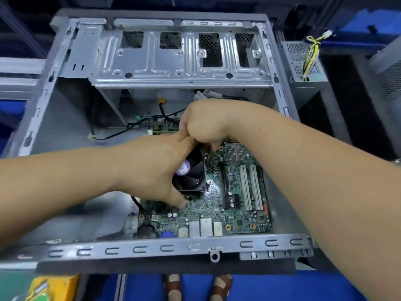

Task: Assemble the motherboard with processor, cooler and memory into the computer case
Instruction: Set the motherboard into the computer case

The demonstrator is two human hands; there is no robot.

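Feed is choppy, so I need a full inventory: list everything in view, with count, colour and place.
case: 1, grey, centre, open
motherboard: 1, green, on case floor
cooler: 1, black fan, on motherboard
white slots: 2, right of cooler
cables: black, inside case, rear
power supply: 1, grey, yellow-black wires, outside right
left hand: 1, grips cooler
right hand: 1, fingers curled at cooler's far edge
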